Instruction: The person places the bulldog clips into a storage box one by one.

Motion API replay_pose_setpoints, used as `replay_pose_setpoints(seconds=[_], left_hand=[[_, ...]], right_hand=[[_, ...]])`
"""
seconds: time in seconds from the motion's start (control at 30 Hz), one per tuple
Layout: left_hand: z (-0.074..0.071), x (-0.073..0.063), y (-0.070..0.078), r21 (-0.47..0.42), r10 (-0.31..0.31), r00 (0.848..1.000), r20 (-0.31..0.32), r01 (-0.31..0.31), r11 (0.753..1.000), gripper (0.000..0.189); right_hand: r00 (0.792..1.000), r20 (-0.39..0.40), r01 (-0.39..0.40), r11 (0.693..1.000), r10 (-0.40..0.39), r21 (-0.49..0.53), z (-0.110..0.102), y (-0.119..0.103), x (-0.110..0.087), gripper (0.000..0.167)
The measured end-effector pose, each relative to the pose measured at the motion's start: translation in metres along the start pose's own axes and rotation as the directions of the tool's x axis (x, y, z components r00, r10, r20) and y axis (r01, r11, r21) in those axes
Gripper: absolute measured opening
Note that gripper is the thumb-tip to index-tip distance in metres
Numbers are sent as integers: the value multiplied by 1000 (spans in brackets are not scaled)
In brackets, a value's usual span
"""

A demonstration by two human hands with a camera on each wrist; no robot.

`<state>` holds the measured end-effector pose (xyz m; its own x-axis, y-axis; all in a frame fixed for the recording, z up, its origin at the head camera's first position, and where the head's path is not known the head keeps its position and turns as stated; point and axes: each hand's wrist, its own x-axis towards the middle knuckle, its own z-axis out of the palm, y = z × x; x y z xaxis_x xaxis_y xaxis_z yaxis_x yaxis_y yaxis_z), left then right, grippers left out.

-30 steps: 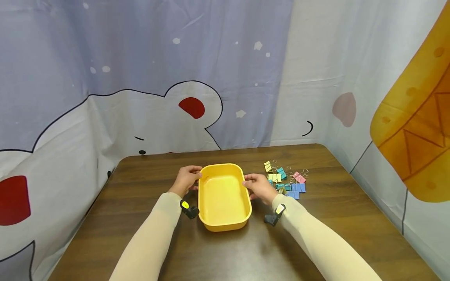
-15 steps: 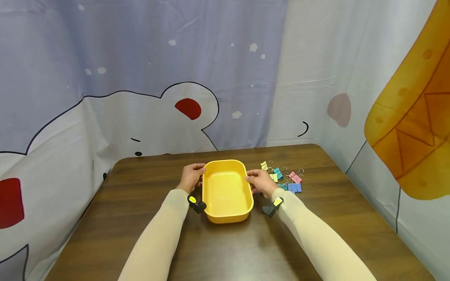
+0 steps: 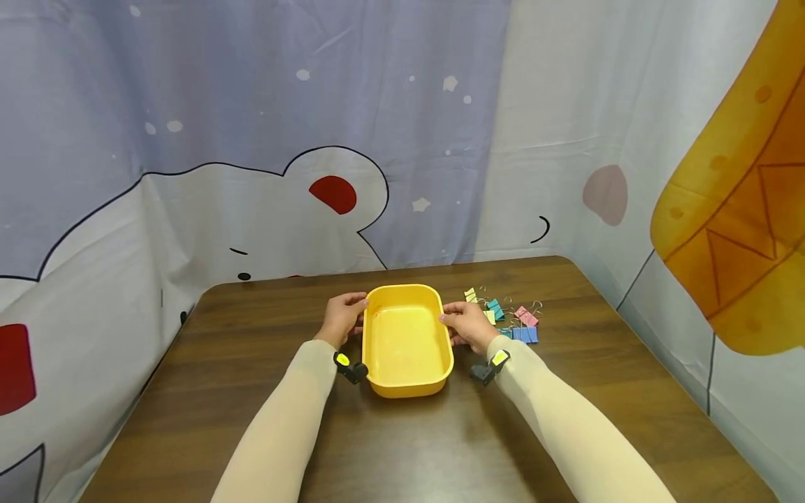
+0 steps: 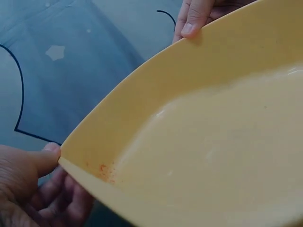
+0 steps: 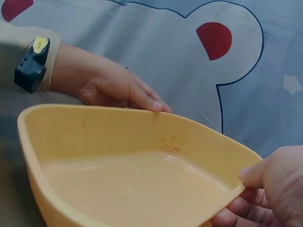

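Observation:
A yellow rectangular plastic tub [image 3: 407, 342] with rounded corners sits between both hands in the middle of the head view. Its inside holds nothing but a few reddish marks near one corner, seen in both wrist views. My left hand [image 3: 342, 320] grips the tub's left rim near the far corner, thumb on top and fingers beneath. On the opposite side my right hand [image 3: 468, 325] pinches the right rim, its thumb over the edge and its fingers curled under the outside, as the right wrist view shows.
Several colourful binder clips [image 3: 525, 334] lie in a loose group just right of my right hand, partly hidden by it. The brown wooden table [image 3: 264, 391] ends at a printed curtain [image 3: 264, 209] behind and to the sides.
Over the last second the tub and both hands have shifted slightly right and away from me, closer to the binder clips, hiding more of them. Since half a second ago little has moved.

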<state>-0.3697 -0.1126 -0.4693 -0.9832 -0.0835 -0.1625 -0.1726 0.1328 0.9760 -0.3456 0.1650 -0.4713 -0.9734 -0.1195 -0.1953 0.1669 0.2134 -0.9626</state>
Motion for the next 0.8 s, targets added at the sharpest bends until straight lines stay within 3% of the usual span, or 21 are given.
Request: replay_pose_setpoints(seconds=[0.17, 0.37, 0.57, 0.8], left_hand=[[-11, -4, 1, 68, -75, 990, 121, 67, 995, 39], [-13, -17, 2, 83, -87, 968, 236, 69, 994, 44], [-8, -30, -3, 25, -65, 968, 243, 61, 998, 45], [-6, -40, -13, -82, -93, 978, 189, 110, 991, 44]], right_hand=[[1000, 6, -7, 1000, 7, 4, 1, -1, 0, 41], [1000, -1, -9, 1000, 9, -11, -5, -3, 3, 42], [1000, -10, -18, 999, 18, -27, -13, -5, 7, 43], [1000, 11, -22, 998, 22, -56, -13, -8, 6, 42]])
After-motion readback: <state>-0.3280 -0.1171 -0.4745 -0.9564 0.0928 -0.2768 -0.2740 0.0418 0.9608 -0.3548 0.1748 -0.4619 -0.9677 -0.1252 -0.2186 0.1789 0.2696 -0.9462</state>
